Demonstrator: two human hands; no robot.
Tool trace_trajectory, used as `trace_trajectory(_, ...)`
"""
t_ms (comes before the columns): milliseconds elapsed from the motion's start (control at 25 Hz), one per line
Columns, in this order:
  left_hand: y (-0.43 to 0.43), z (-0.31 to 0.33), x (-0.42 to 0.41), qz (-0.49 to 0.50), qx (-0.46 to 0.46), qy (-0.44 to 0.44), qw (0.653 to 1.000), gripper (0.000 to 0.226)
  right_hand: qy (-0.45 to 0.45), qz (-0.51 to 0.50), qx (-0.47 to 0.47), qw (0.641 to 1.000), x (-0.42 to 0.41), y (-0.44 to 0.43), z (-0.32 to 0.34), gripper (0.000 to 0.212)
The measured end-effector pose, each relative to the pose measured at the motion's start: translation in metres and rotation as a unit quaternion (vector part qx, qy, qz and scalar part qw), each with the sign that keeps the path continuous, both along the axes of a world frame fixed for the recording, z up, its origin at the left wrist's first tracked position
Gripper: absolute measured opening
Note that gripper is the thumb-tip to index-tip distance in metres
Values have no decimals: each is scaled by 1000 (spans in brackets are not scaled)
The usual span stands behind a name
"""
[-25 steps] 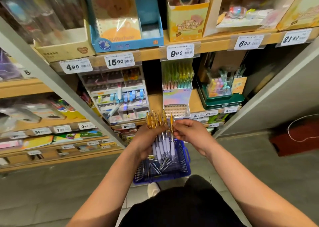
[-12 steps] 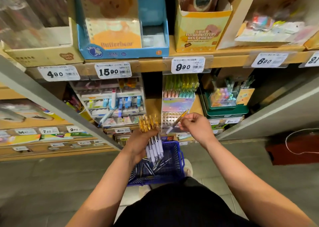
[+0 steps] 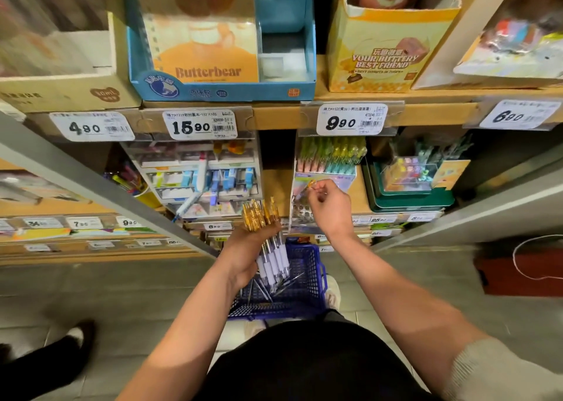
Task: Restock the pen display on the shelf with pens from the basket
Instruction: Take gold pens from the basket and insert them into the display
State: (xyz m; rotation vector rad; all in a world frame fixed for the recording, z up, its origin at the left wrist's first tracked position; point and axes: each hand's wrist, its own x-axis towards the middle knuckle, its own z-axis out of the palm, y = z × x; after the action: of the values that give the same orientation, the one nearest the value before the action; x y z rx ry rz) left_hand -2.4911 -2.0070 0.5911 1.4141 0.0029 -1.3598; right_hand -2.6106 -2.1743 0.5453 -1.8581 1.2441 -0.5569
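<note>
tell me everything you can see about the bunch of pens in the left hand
The bunch of pens is a loose fan of several click pens with translucent amber tops, white grips and slim pointed tips. They stand near upright, tops up, tips down over the blue basket. The left hand grips them round the middle; the right hand pinches a single pen apart from them.

Indoor, warm, moderate light. Upper shelf edge [image 3: 274, 119] evenly lit; recess under it shadowed, pen display [image 3: 323, 179] there dim and soft. 9.90 price tag [image 3: 350, 120] sharp; 6.90 tag [image 3: 518, 116] near right edge smeared. Top-left box [image 3: 61, 65] and lower-left shoe [image 3: 79, 336] motion-blurred. Grey upright [image 3: 91, 181] leans steeply: wide-angle distortion. Floor [image 3: 122, 294] flatly lit, slightly soft.
</note>
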Motion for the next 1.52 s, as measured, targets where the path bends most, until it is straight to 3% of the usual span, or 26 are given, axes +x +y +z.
trace_trajectory(520, -4, 6, 5, 6, -1, -9, 1000, 39, 231, 77, -48, 969, 29, -5, -24, 14)
trace_trajectory(800, -5, 11, 4, 5, 1, -19, 1000, 37, 275, 82, -19, 958, 35, -6, -22, 18)
trace_trajectory(960, -7, 12, 3, 0, -1, -32, 999, 39, 225, 61, 81, 969, 26, -7, -6, 20)
trace_trajectory(1040, -9, 11, 2, -7, 4, -51, 999, 35, 118, 81, 161, 977, 16, 4, 13, 29)
trace_trajectory(1120, -12, 8, -1, -14, 13, -68, 998, 33, 5, 107, 268, 957, 6, 18, 34, 36)
trace_trajectory(1160, -14, 8, -3, -19, 17, -74, 997, 32, -10, 124, 293, 948, 3, 22, 41, 35)
trace_trajectory(1360, -23, 4, -10, -63, 31, -107, 992, 20, 1, 116, 289, 950, 1, 25, 48, 20)
trace_trajectory(1520, -28, 1, -6, -39, 54, -100, 993, 18, -69, 37, 230, 970, -8, 4, 49, 5)
